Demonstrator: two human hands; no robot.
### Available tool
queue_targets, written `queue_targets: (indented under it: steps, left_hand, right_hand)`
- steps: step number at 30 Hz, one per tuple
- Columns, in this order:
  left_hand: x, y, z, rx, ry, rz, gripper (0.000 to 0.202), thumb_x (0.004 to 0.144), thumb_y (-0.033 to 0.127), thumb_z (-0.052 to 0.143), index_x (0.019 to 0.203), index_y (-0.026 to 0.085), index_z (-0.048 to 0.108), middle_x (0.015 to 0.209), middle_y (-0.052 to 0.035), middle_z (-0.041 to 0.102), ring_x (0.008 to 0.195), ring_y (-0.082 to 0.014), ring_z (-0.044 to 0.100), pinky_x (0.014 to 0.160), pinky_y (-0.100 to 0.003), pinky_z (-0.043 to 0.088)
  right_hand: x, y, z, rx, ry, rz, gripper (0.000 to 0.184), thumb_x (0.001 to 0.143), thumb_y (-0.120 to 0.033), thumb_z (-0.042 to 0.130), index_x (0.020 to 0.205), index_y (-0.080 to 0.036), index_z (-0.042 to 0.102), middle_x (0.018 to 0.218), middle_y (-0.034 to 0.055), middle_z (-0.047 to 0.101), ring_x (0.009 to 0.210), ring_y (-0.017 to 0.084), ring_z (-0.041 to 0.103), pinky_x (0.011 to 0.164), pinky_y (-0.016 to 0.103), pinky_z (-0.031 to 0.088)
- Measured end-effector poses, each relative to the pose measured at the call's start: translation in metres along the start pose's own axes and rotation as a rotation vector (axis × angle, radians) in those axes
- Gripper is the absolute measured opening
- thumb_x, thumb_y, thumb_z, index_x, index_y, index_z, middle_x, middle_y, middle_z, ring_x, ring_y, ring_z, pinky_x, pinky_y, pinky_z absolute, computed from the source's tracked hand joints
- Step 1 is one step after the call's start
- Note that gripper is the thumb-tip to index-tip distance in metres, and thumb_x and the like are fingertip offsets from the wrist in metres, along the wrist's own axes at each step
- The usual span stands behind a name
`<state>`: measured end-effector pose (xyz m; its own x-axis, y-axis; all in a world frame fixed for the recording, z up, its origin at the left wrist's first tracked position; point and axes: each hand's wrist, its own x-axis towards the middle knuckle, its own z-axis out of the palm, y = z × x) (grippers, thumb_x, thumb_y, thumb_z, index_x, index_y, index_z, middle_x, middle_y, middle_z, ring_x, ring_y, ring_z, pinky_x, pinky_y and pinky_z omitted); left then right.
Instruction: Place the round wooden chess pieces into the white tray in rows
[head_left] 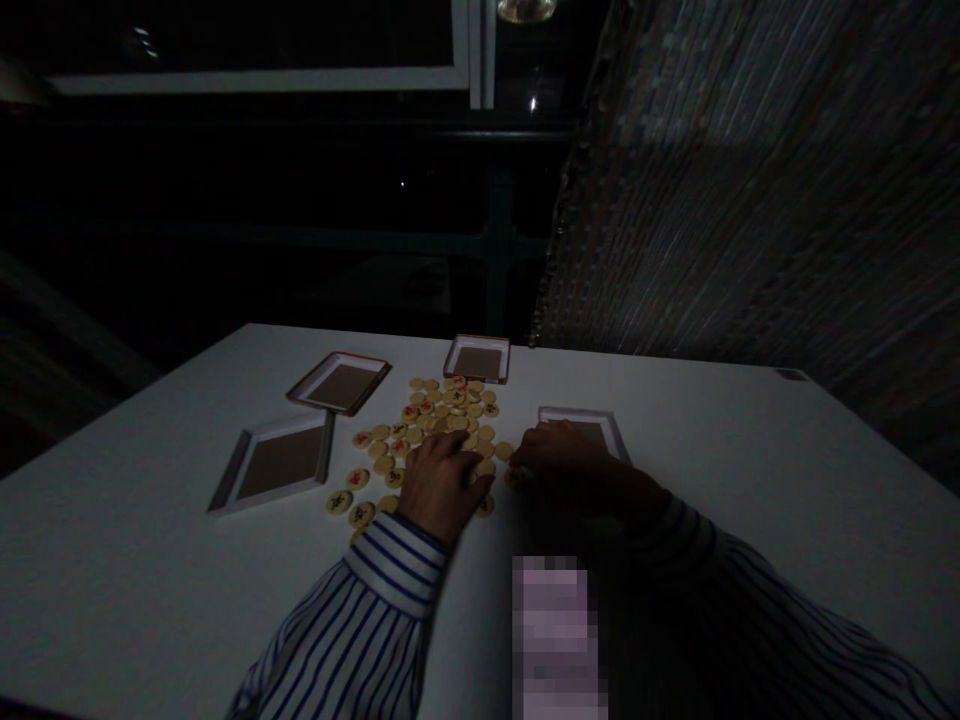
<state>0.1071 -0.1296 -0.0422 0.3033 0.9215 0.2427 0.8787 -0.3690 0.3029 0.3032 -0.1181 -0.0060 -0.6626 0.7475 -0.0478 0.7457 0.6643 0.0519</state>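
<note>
Many round Chinese chess pieces (441, 425) lie in a loose pile on the white table, some showing red or black characters and others blank sides. My left hand (442, 485) rests over the near side of the pile, palm down, its thumb spread away from the bent fingers. To the right of the pile is my right hand (570, 460), fingers curled inward. Its fingertips are at a single chess piece (515, 477), which is dim and partly covered. Behind this hand, an open shallow box half (619, 435) is partly hidden.
Two more shallow box halves (326, 450) (381, 372) sit left of the pile, and another box half (508, 365) stands at its far end. A bead or string curtain (720, 200) hangs behind the white table (750, 480). The surroundings are dark.
</note>
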Motion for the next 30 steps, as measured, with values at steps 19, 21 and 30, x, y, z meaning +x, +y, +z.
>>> queue_targets:
  steps: [19,21,30]
  left_hand:
    - [0.0005,0.0007,0.0017,-0.006,0.005,0.010,0.028,0.074,0.041,0.061,0.093,0.024,0.070,0.120,-0.0080,0.058,0.112,-0.0301,0.048,0.093,-0.048,0.039]
    - [0.0007,0.0015,0.0015,-0.004,-0.001,0.008,0.028,0.074,0.041,0.061,0.093,0.024,0.070,0.120,-0.0076,0.058,0.112,-0.0298,0.048,0.094,-0.047,0.039]
    - [0.0010,0.0027,0.0006,-0.003,-0.021,-0.009,0.028,0.073,0.041,0.061,0.095,0.025,0.070,0.122,-0.0072,0.057,0.114,-0.0294,0.047,0.094,-0.047,0.039]
  right_hand:
    - [-0.0021,0.0068,0.0057,0.037,0.092,-0.035,0.032,0.086,-0.045,0.047,0.101,-0.022,0.063,0.097,0.0086,0.061,0.089,0.022,0.051,0.069,0.033,0.029]
    - [-0.0020,0.0078,0.0069,0.036,0.115,-0.041,0.033,0.086,-0.047,0.045,0.102,-0.023,0.062,0.096,0.0082,0.060,0.088,0.022,0.051,0.069,0.033,0.029]
    - [0.0004,0.0108,0.0104,0.055,0.137,-0.049,0.034,0.084,-0.048,0.048,0.102,-0.022,0.062,0.096,0.0087,0.059,0.086,0.022,0.048,0.067,0.032,0.027]
